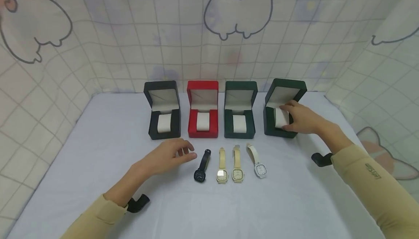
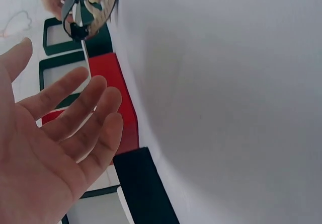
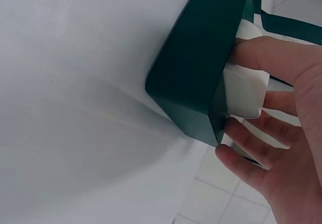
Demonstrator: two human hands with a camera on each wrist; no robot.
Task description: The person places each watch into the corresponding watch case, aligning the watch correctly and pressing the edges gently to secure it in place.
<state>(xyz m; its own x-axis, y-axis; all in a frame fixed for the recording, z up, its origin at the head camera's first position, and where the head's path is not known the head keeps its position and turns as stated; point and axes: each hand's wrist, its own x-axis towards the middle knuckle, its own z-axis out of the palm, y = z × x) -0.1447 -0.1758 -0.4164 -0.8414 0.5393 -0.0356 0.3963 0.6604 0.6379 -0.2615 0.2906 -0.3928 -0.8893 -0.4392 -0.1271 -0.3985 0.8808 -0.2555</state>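
Showing white near the worktop's (image 1: 229, 211) far-right corner, the rounded cushion (image 1: 280, 118) lies pinched in our right hand (image 1: 302, 118), our left hand (image 1: 167, 157) relaxed.

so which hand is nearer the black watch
Left. The left hand is just left of the black watch, apart from it; the right hand is farther off to the right, gripping the white cushion in the rightmost green box.
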